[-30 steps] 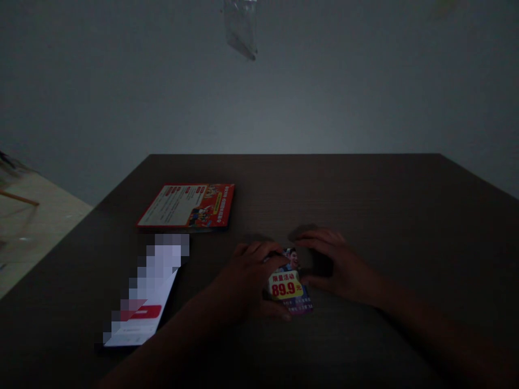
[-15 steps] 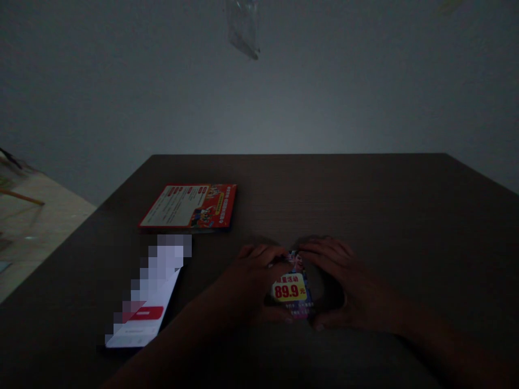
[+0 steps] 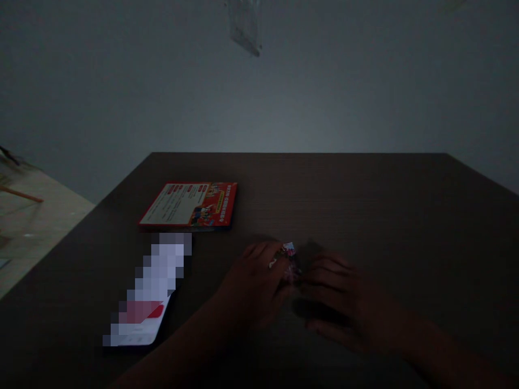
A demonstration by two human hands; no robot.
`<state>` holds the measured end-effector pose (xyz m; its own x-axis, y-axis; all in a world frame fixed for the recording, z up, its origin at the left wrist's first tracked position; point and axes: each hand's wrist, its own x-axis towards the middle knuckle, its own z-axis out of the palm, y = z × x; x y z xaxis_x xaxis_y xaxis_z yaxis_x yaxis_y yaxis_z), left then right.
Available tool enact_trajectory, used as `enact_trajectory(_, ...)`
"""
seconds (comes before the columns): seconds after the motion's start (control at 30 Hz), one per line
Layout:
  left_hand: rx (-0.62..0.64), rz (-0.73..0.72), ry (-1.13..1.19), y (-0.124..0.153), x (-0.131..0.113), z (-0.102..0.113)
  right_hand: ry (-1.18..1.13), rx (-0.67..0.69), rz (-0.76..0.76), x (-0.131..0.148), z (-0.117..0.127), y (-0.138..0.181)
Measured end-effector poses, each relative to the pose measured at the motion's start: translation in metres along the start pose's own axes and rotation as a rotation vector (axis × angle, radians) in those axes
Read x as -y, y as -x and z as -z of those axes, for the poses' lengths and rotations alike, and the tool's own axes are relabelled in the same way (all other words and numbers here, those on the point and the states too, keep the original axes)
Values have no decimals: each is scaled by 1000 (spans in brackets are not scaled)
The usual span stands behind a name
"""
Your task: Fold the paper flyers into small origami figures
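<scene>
The scene is dim. My left hand (image 3: 255, 283) and my right hand (image 3: 344, 308) meet over a small colourful flyer (image 3: 288, 258) on a dark wooden table (image 3: 365, 205). Only a thin strip of the flyer shows between the fingertips; both hands cover the rest. My left hand's fingers curl over the flyer's left part. The fingers of my right hand lie stretched and flat on its right part, pressing down.
A red and white leaflet (image 3: 190, 205) lies flat at the table's back left. A white phone or card with a red band (image 3: 148, 300) lies at the front left, partly blurred out. A clear plastic piece (image 3: 245, 27) hangs on the wall. The floor (image 3: 28, 227) shows at left.
The flyer's printed face with the price was visible before; now both hands have closed over it and only a sliver shows. My right hand slid toward me and to the left.
</scene>
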<state>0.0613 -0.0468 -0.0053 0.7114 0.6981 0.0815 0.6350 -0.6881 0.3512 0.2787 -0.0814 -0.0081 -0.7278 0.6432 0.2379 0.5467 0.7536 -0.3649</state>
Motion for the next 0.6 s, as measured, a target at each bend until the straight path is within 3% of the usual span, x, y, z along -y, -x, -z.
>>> enact_trajectory(0.13, 14, 8, -19, 0, -4, -2, -55, -44, -15, -4, -7, 0)
enact_trajectory(0.37, -7, -28, 3, -1, -7, -5, 24, -200, -202, -27, -17, -4)
enact_trajectory(0.6, -5, -20, -30, -2, -11, -4, -14, -149, -200, -26, -14, -8)
